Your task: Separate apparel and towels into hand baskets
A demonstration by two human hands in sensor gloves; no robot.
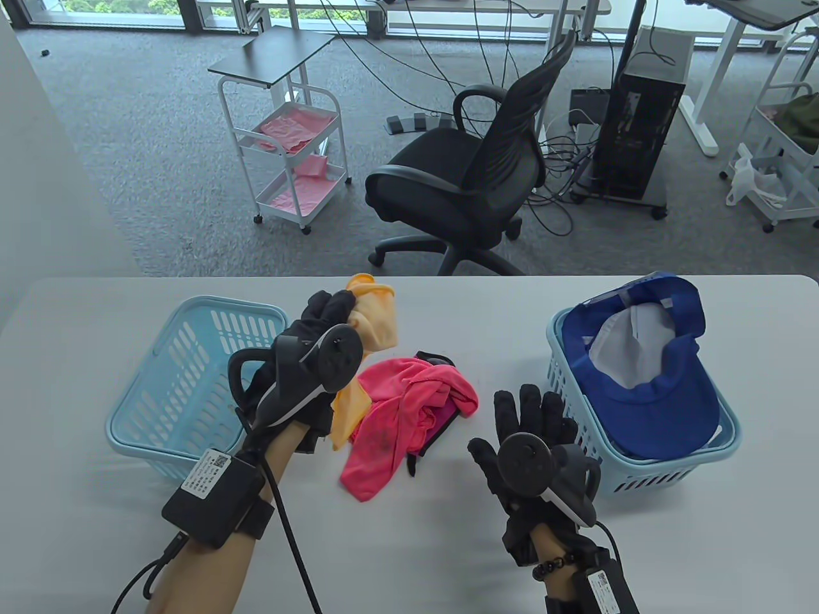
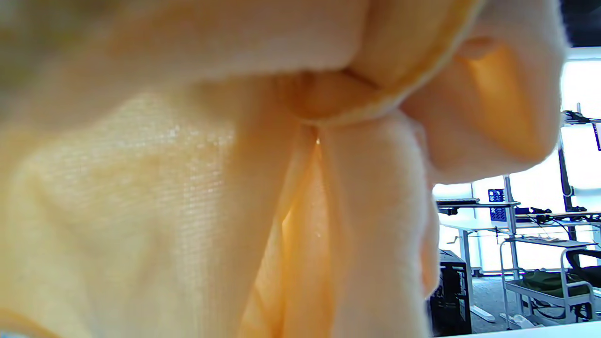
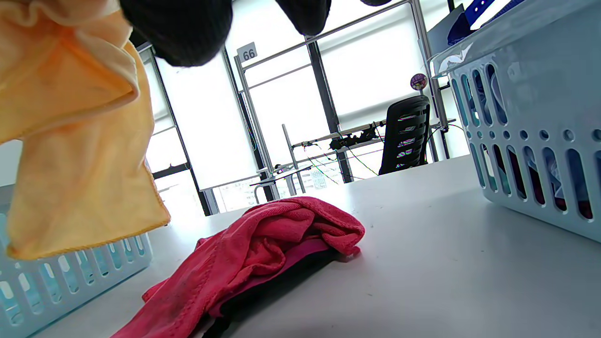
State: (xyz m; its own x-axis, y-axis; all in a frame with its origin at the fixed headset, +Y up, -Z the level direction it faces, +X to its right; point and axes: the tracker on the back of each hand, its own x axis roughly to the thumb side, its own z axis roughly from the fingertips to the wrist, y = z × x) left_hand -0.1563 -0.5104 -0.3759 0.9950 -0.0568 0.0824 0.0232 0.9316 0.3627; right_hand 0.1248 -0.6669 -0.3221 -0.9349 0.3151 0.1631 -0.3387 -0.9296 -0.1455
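We see the left hand raised above the bench, its grip clamped on an orange towel: the gloved fingers curl round the cloth's upper part, and the rest hangs down past the wrist to about 6 o'clock of the hand. In the left wrist view the towel fills nearly the whole picture, so the fingers there are hidden from us.

At 9 o'clock of that hand stands the left basket, light blue; we can make out nothing inside it. At 5 o'clock of the hand a pink cloth lies crumpled on the bench, over a darker garment whose edge shows at its far side. The right wrist view shows the same pink heap flat on the bench, with the orange towel hanging clear of the surface.

The right hand rests at 3 o'clock of the pink cloth, its grip apart, fingers spread and straight, holding nothing. Just beside it, at its 2 o'clock, stands the right basket, with a blue cap lying inside-up on top of its contents.
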